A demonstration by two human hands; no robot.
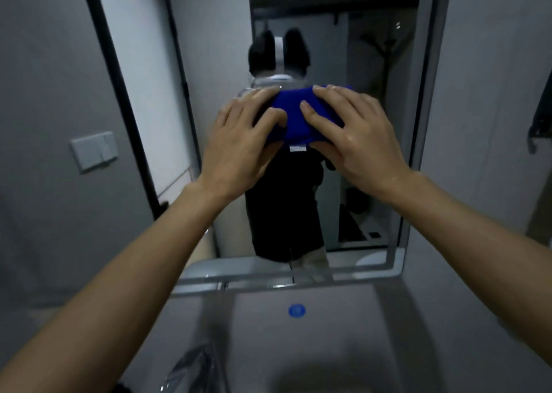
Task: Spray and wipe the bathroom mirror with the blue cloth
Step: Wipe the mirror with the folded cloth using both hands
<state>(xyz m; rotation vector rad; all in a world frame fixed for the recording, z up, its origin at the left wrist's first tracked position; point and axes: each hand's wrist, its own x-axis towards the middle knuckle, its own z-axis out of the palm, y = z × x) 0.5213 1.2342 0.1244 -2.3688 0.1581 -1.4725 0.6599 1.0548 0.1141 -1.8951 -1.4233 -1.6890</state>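
Note:
The blue cloth is bunched against the middle of the bathroom mirror, a small white label hanging at its lower edge. My left hand lies on the cloth's left half with its fingers spread and fairly straight. My right hand presses the right half the same way. Both thumbs sit along the cloth's bottom edge. The mirror reflects a person in dark clothes behind the cloth. No spray bottle is in view.
Below the mirror lies a pale washbasin with a round blue sticker and a shiny tap at the lower left. A black-framed frosted door and a wall switch are on the left. Something dark hangs at far right.

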